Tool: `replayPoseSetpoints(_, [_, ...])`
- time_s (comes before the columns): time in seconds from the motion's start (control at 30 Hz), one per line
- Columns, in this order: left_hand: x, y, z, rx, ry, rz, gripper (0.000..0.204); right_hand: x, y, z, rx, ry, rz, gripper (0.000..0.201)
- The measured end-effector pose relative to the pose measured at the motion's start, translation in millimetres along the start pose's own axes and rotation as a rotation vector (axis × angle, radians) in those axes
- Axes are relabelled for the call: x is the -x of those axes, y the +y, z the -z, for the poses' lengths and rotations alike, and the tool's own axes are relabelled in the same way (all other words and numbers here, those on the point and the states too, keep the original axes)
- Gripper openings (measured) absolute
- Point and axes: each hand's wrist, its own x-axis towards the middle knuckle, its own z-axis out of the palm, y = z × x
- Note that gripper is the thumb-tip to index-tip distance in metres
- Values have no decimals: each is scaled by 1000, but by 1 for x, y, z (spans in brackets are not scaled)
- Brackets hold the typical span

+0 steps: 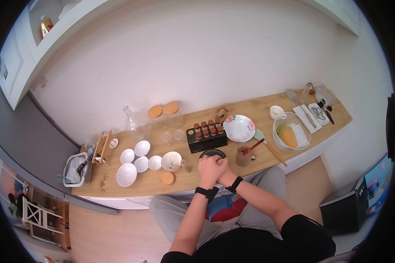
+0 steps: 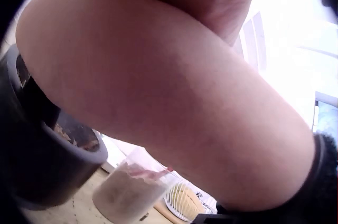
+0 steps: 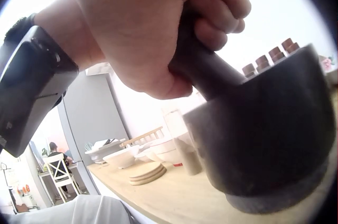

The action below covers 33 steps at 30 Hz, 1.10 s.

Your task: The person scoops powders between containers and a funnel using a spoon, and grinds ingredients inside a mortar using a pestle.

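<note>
Both hands are together over a dark stone mortar (image 3: 264, 139) at the front of the counter. In the right wrist view, my left hand (image 3: 132, 29) grips the thick black pestle (image 3: 206, 68), whose lower end stands tilted inside the mortar. Clasped against it, my right hand (image 2: 121, 60) also holds the pestle, and the left wrist view shows the shaft coming out below it. Broken brown bits (image 2: 79, 137) show inside the mortar there. From above, the left hand (image 1: 208, 170) overlaps the right hand (image 1: 226, 170), and together they hide the pestle's top.
Right of the mortar stands a clear jug (image 1: 243, 158) of brownish powder with a red spatula (image 1: 253, 147). Behind are a black rack (image 1: 207, 143) of brown-capped jars and a floral plate (image 1: 238, 128). White bowls (image 1: 127, 174) and a wooden lid (image 1: 167, 178) lie left; a wire basket (image 1: 276, 139) stands right.
</note>
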Motion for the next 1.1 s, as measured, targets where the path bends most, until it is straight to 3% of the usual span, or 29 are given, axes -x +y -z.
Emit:
replayPoseSetpoints(0.03, [-4,-5,5,48,36,55,31,-7,-4,-3,-12,-1,5,27])
replayPoseSetpoints(0.17, [-28,-16,12,149,-109,164,32,-37,-4,3,-38,6,13,26])
replayPoseSetpoints(0.37, [-40,10,-13,-26,-125,-18,32,-26,26,10,80,57,-46,27])
replayPoseSetpoints(0.5, [-18,25,-26,-82,-104,-105,29,-19,34,7,127,121,25,28])
replayPoseSetpoints(0.7, [-1,12,1,-50,-21,-41,29,-17,33,8,102,130,35,27])
replayPoseSetpoints(0.77, [-6,2,7,62,0,58,32,-16,33,8,91,129,33,27])
replayPoseSetpoints(0.9, [-30,-16,-1,101,-72,129,36,-16,33,9,84,130,26,27])
replayPoseSetpoints(1.1, [-41,11,-18,-21,-157,-2,36,-17,32,10,93,129,-15,26])
